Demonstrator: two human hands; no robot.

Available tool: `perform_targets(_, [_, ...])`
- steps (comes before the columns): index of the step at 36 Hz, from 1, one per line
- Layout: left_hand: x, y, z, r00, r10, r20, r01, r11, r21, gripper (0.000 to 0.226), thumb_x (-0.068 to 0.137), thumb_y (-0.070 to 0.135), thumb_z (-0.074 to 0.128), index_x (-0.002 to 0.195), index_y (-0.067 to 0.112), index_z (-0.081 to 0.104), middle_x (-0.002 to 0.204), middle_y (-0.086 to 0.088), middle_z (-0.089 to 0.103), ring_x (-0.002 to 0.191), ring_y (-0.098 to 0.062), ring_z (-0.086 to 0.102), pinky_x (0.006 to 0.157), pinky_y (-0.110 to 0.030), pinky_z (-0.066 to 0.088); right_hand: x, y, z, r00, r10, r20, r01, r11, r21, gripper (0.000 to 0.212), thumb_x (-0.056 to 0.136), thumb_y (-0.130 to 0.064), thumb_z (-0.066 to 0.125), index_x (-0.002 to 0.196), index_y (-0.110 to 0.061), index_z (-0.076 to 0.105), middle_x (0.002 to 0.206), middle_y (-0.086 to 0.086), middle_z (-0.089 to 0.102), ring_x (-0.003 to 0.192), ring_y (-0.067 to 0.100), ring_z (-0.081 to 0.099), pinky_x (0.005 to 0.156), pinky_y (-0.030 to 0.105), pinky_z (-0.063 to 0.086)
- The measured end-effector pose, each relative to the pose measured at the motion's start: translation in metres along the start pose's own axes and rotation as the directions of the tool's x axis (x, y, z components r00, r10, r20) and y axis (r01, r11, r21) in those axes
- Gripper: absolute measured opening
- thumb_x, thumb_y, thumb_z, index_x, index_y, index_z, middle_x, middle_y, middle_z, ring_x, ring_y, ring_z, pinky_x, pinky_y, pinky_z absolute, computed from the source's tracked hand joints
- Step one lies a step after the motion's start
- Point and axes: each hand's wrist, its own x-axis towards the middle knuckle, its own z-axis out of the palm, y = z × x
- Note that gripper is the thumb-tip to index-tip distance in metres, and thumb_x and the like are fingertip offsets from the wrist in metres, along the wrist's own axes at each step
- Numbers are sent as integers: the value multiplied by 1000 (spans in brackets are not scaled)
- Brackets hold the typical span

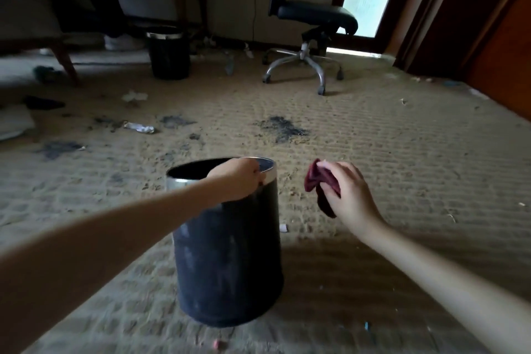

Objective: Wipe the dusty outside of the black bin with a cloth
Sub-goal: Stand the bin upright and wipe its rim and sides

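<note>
The littered carpet [373, 138] carries the black bin [230, 261], which stands upright on its base, long axis vertical, grey dust smeared down its wall. The left hand [238, 178] grips the silver rim [178, 182], fingers curled over the edge. The right hand [350, 195] hangs to the bin's right at rim height, clear of it, fingers pinching a bunched maroon cloth [320, 181]. The dusty wall lies left of and below the cloth, so I'd expect the right hand to do the wiping.

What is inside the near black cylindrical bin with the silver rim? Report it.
Of the black bin only the dark inner wall shows, with the left hand gripping its rim. The bottom and any contents are hidden by the near wall and forearm.
</note>
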Motion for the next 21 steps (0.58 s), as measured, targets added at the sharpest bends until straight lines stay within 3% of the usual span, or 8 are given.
perform_targets(3, [4,1,-10,1000,-8,-21,11,992,127,23,91,36,51,90,17,64,81,-1,59,72,-23,54,62,-26,38,4,-14,17,998,54,-13,-53,996,70,43,82,7,62,124,2,54,117,17,50,105,14,44,92,9,24])
perform_targets(6, [16,-8,-21,994,-28,-104,40,992,122,32,88,44,55,79,15,63,65,0,53,63,-20,51,55,-25,35,10,-22,35,993,110,-42,-104,988,118,32,77,9,64,108,5,65,112,19,49,106,19,48,91,7,26])
perform_targets(9, [26,-24,-28,985,-60,-164,79,991,110,36,85,49,56,75,15,63,62,5,51,65,-17,49,65,-29,33,23,-31,48,993,112,-32,-106,984,141,20,76,6,66,96,3,69,107,15,49,104,21,48,87,8,28])
perform_targets(11, [32,-35,-34,984,-77,-161,87,994,60,39,83,51,59,68,15,61,61,2,51,66,-19,50,65,-29,32,36,-39,54,997,29,-64,-20,990,138,15,76,4,67,90,1,67,104,16,51,98,19,49,85,6,31])
perform_targets(13, [36,-45,-41,986,-82,-142,84,996,6,41,82,47,62,59,14,55,59,0,49,65,-19,48,61,-27,33,52,-48,64,993,-69,-94,80,990,117,11,77,2,66,88,0,65,100,15,52,95,23,51,85,16,37])
perform_targets(17, [40,-55,-53,986,-136,-94,126,986,-107,36,88,40,57,71,8,60,60,-4,48,58,-17,43,46,-20,33,74,-69,96,970,-200,-141,213,974,83,12,77,-1,64,89,-5,65,94,12,54,92,27,51,81,30,40])
perform_targets(19, [41,-61,-60,984,-167,-58,157,977,-145,39,90,44,52,81,7,63,66,-5,51,64,-18,45,54,-20,36,75,-78,115,962,-220,-158,237,967,96,12,80,-7,64,92,-8,67,94,9,55,90,26,51,80,36,41])
perform_targets(21, [42,-67,-66,978,-210,-6,207,967,-148,40,93,45,46,85,8,59,79,-9,54,75,-21,48,66,-29,41,74,-86,132,957,-218,-192,239,967,89,15,81,-11,65,95,-10,69,99,9,58,89,27,52,79,42,43])
